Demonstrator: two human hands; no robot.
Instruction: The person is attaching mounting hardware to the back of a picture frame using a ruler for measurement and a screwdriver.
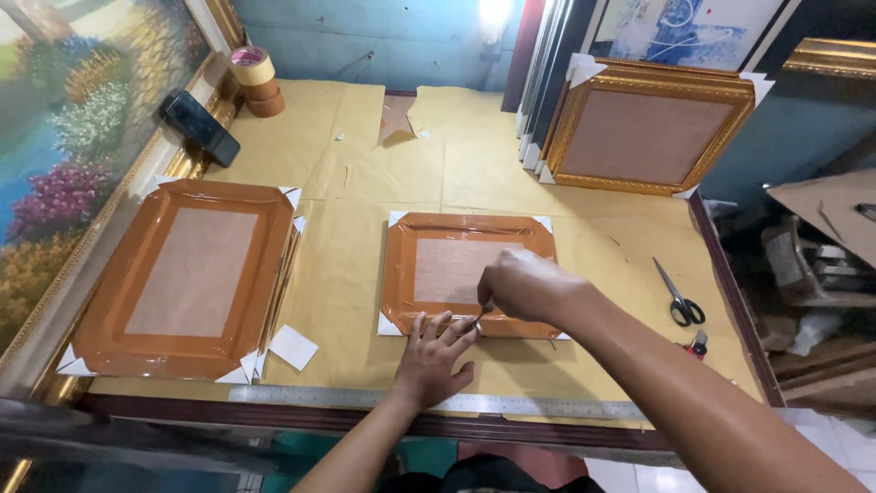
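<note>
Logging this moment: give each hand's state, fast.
Left hand: open, flat, fingers spread on the small brown frame's near edge.
Right hand: closed in a pinch grip at that edge; what it holds cannot be told.

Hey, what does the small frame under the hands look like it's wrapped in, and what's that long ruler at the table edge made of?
The small frame, touched by the left hand and right hand, seems wrapped in glossy brown plastic tape: light glints off it. Its white corner guards look like card or foam. The ruler looks like dull grey metal, probably steel or aluminium.
</note>
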